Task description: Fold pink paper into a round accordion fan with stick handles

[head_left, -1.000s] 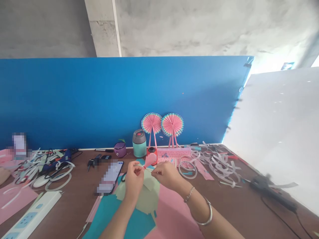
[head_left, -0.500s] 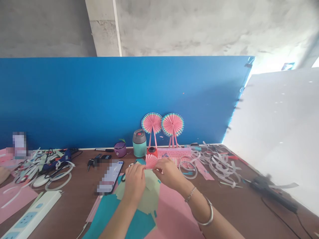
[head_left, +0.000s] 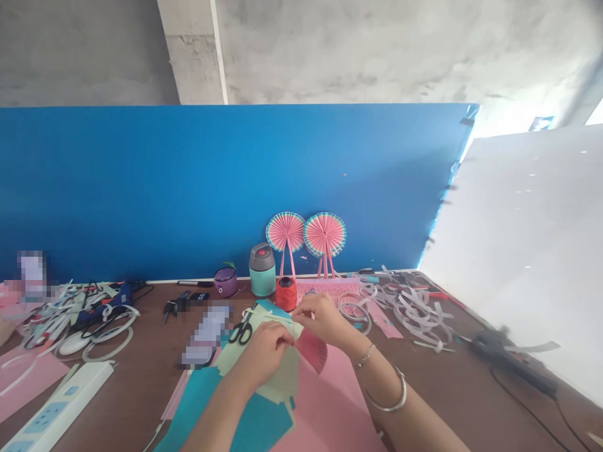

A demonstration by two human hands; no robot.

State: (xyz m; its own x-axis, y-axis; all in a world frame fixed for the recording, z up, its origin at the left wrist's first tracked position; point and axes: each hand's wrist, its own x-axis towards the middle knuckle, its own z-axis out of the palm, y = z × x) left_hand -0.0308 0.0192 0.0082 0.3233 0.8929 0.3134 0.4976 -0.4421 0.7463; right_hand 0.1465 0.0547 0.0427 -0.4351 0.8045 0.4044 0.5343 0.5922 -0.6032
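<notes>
A small pleated pink paper fan (head_left: 315, 351) spreads downward beneath my right hand, over the pink paper sheet (head_left: 330, 402). Its gathered end is pinched in the closed fingers of my left hand (head_left: 269, 351). My right hand (head_left: 320, 321) is just above and to the right, with thumb and fingertips pressed together. From that pinch a fine thread (head_left: 293, 329) seems to run down to the fan's gathered end. Black-handled scissors (head_left: 242, 333) rest on pale green paper (head_left: 226, 359) left of my hands, and teal paper (head_left: 264, 422) lies under my left forearm.
Two round pleated fans (head_left: 325, 235) lean on the blue partition (head_left: 188, 188). Before them stand a teal jar (head_left: 262, 276), a red container (head_left: 286, 294) and a purple pot (head_left: 226, 282). White strips (head_left: 419, 314), a glue gun (head_left: 513, 364), a phone (head_left: 207, 336) and a power strip (head_left: 61, 408) lie around.
The pleated fan has turned from pointing up to pointing down and right. My left hand has moved slightly right and down. The scissors and red container are more visible.
</notes>
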